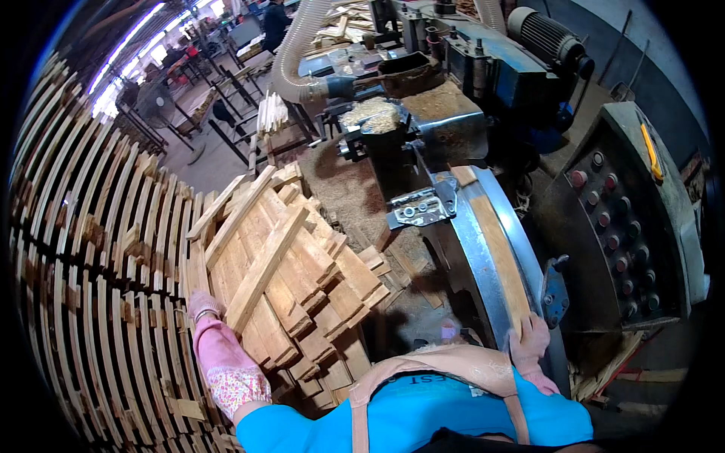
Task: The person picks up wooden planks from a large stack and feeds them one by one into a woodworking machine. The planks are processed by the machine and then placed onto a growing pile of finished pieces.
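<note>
My right hand (530, 341), in a pale pink glove, is closed on the near end of a long wooden board (498, 249). That board lies lengthwise in the metal feed channel (483, 260) of a woodworking machine, behind a short wood piece (464, 175). On the left, my left hand (205, 304), also gloved, has its fingers curled at the near end of a narrow board (195, 264) along the edge of a heap of planks (283, 279); its fingertips are partly hidden. A loose plank (266, 269) lies slantwise over the heap, close beside that hand.
Tall stacks of wood strips (98, 302) line the left side. A control panel (627, 219) with several buttons and a yellow utility knife (650, 151) stands right. Beyond are sawdust (374, 117), a ribbed hose (291, 60) and a motor (545, 36). A person (276, 26) stands far back.
</note>
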The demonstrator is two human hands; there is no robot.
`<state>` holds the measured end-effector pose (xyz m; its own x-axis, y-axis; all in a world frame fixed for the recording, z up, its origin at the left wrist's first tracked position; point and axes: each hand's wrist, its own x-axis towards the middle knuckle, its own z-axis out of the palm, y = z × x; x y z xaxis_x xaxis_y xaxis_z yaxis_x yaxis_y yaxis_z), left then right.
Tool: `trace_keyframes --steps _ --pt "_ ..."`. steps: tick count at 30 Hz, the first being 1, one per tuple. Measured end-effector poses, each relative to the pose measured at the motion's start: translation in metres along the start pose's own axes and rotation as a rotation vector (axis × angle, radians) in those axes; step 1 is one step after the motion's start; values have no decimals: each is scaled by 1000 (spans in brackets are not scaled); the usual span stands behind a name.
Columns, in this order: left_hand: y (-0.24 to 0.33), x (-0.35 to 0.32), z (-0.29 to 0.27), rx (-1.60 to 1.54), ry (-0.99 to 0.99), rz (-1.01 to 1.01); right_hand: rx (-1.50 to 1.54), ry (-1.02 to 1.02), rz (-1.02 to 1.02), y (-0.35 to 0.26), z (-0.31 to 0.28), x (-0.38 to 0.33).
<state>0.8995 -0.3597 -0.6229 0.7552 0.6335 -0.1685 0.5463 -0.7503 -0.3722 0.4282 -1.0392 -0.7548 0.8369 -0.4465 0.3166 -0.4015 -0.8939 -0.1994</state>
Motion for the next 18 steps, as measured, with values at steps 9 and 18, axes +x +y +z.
trace_keyframes --steps 9,18 --pt "-30 -72 -44 -550 287 450 172 108 -177 -20 78 166" --pt "180 -253 -140 -1980 -83 1039 912 -135 151 -71 171 275"
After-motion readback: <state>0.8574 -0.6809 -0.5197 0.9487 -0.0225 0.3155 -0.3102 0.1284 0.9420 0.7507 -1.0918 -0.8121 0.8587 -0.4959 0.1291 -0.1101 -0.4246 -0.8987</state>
